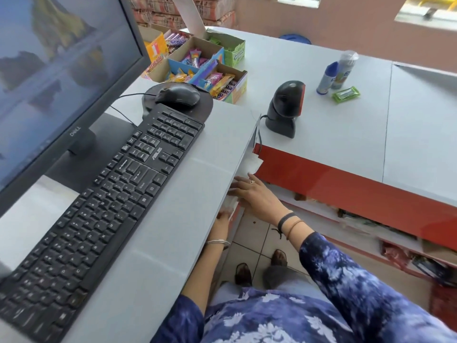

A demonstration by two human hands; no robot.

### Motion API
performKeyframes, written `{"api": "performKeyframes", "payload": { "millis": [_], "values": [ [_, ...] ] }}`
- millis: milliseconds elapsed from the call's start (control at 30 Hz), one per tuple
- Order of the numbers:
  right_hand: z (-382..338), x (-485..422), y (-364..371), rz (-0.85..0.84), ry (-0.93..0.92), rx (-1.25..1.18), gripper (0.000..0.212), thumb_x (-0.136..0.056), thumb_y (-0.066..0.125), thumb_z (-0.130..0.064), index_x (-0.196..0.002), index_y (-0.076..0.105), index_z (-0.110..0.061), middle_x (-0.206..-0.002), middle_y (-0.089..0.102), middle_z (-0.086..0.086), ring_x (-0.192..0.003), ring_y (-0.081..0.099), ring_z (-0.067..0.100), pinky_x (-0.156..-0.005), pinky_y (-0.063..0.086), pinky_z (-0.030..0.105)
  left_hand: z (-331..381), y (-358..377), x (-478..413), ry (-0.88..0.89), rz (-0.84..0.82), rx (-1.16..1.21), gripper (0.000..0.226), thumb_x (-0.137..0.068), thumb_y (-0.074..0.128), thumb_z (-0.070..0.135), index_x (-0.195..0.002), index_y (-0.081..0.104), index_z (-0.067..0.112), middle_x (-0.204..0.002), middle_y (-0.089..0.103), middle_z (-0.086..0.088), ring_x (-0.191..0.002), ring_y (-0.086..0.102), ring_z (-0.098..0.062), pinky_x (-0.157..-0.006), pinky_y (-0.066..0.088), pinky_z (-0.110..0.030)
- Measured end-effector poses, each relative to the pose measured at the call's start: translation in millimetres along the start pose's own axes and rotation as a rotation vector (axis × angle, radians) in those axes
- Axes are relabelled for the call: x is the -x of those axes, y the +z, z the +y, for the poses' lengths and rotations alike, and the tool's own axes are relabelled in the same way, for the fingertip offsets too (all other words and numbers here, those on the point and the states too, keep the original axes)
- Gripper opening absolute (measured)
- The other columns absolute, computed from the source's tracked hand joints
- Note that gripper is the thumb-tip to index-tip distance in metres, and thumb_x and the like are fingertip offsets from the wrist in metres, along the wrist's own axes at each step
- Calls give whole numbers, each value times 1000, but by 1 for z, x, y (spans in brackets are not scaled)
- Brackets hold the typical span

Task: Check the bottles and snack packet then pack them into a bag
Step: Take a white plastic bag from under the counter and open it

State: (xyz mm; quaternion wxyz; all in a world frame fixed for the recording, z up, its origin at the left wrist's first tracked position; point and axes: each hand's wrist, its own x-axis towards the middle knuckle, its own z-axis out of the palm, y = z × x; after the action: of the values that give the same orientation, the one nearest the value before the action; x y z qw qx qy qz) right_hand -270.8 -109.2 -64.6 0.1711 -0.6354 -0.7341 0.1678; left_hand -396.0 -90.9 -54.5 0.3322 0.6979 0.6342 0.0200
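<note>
Two bottles stand together on the far grey counter: a blue-capped white bottle (327,79) and a taller clear-wrapped bottle (345,69) just behind it. In front of them a green snack packet (345,94) lies flat. Both hands are far from these, down at the desk's edge. My right hand (254,195) reaches left with its fingers stretched out onto white bag material (252,162) tucked under the desk top. Below it, my left hand (222,216) is mostly hidden beneath the desk, next to a scrap of the same white material.
A black barcode scanner (284,107) stands on the counter between me and the bottles. On the desk (197,184) are a keyboard (111,194), a mouse (178,96) and a monitor (57,78). Open sweet boxes (197,68) sit behind. Red-fronted shelves (346,194) run along the right.
</note>
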Motion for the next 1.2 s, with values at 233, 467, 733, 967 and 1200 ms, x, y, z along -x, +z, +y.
{"api": "performKeyframes", "payload": {
  "millis": [233,467,733,967,1200],
  "values": [
    [14,11,-34,86,-2,47,11,-87,59,-17,-86,69,-14,-94,73,1,-120,55,21,-116,8,40,5,-16,28,185,13,132,27,-88,56,26,-101,44,7,-95,55,-15,-96,58,-35,-72,41,-31],
    [44,36,-120,-94,257,-437,30,-78,68,-39,-67,66,-10,-65,63,13,-59,51,13,-59,40,37,103,-27,31,433,-70,-215,24,-86,56,30,-107,57,17,-103,66,-12,-97,62,-32,-73,47,-37],
    [175,97,-263,-97,537,-781,46,-65,74,-38,-99,70,-8,-97,74,13,-86,69,27,-75,57,33,271,-29,-37,549,-450,511,20,-76,71,15,-88,65,0,-73,59,-4,-67,54,-15,-64,47,-28],
    [287,97,-381,490,716,-426,37,-87,62,-24,-77,60,12,-62,45,9,-45,40,11,-38,31,17,459,14,-98,676,-49,177,59,-80,66,36,-119,45,-2,-120,56,-20,-113,51,-34,-93,41,-39],
    [313,73,-450,921,762,154,40,-82,62,-22,-50,42,-14,-53,40,7,-62,47,25,-57,30,30,556,42,-106,731,-331,593,18,-84,63,21,-70,59,11,-68,58,-2,-67,55,-18,-68,51,-30]
  ]
}}
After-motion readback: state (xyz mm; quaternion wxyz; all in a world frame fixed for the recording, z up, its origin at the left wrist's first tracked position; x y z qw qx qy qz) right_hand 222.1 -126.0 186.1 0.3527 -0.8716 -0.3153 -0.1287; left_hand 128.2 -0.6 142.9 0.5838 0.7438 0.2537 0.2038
